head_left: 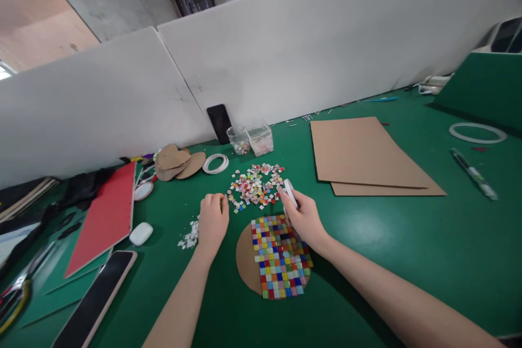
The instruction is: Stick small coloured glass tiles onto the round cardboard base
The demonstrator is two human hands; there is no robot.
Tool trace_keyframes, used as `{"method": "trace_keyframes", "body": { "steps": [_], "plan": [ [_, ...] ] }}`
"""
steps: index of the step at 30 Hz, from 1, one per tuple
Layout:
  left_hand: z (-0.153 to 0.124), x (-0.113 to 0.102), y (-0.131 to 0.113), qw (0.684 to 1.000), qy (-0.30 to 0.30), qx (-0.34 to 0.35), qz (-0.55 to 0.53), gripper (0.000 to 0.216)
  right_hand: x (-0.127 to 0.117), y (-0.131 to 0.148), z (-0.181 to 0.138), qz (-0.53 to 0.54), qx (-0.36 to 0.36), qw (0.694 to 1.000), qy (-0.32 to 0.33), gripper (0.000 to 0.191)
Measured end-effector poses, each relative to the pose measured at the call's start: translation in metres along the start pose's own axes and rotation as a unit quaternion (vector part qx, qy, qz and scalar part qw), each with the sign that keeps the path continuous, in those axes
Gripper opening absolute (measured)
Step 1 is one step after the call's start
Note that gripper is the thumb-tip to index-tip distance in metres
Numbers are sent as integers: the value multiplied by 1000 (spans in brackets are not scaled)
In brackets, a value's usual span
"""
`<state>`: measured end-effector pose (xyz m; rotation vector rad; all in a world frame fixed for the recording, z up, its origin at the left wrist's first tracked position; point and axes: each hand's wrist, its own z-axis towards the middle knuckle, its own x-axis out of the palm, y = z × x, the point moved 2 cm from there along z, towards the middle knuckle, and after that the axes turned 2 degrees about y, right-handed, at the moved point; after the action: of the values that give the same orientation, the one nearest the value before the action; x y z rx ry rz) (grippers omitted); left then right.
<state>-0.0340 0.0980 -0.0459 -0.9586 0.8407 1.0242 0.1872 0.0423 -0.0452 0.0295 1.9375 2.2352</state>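
Note:
A round cardboard disc (pixel 246 261) lies in front of me, its left part bare. Rows of small coloured mosaic tiles (pixel 281 261) cover the rest of it. My right hand (pixel 304 217) is over the disc's upper right edge, closed around a slim white object (pixel 290 192) whose kind I cannot make out. My left hand (pixel 213 218) is left of the disc, fingers curled together; whatever they hold, if anything, is hidden. Beyond both hands spreads a pile of loose mosaic tiles (pixel 255 185). White scraps (pixel 190 236) lie beside my left hand.
Clear plastic containers (pixel 260 138) with tiles and a dark phone (pixel 219 123) stand by the partition. Cardboard sheets (pixel 362 152) and a pen (pixel 473 174) lie right. Left are cardboard cutouts (pixel 191 166), a tape roll (pixel 215 163), a red board (pixel 104 217) and another phone (pixel 95 299).

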Motion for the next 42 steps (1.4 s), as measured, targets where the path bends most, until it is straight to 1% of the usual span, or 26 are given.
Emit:
{"method": "trace_keyframes", "body": {
  "steps": [3,10,13,17,21,24,27,30,35,39,42],
  "plan": [
    [-3,2,-5,1000,-3,-4,1,14,-1,1,1,7,4,1000,-4,38],
    [-5,7,-15,998,24,30,-49,20,-3,2,3,0,3,1000,8,37],
    [-6,7,-17,997,21,39,-67,21,-3,3,4,1,3,1000,24,39],
    [-6,2,-19,995,1,34,-89,21,-3,1,7,3,22,998,66,31],
    [-7,-4,-19,994,-21,14,-108,22,-6,-6,11,-20,35,998,43,25],
    [-8,-6,-17,992,-27,3,-120,22,-8,-13,16,-15,34,999,26,22],
    [-7,-7,-18,991,-21,-3,-134,27,-10,-19,21,-2,50,999,18,26],
    [-4,-8,-23,989,-2,-5,-149,31,-12,-24,25,10,67,998,11,30],
    [14,-9,-34,986,32,1,-162,23,-12,-29,30,-21,42,999,-5,31],
    [42,-1,-45,982,85,17,-167,23,-10,-30,30,-57,38,998,-16,29],
    [63,6,-55,980,109,49,-159,19,-10,-28,31,-37,48,998,-16,28]
  ]
}}
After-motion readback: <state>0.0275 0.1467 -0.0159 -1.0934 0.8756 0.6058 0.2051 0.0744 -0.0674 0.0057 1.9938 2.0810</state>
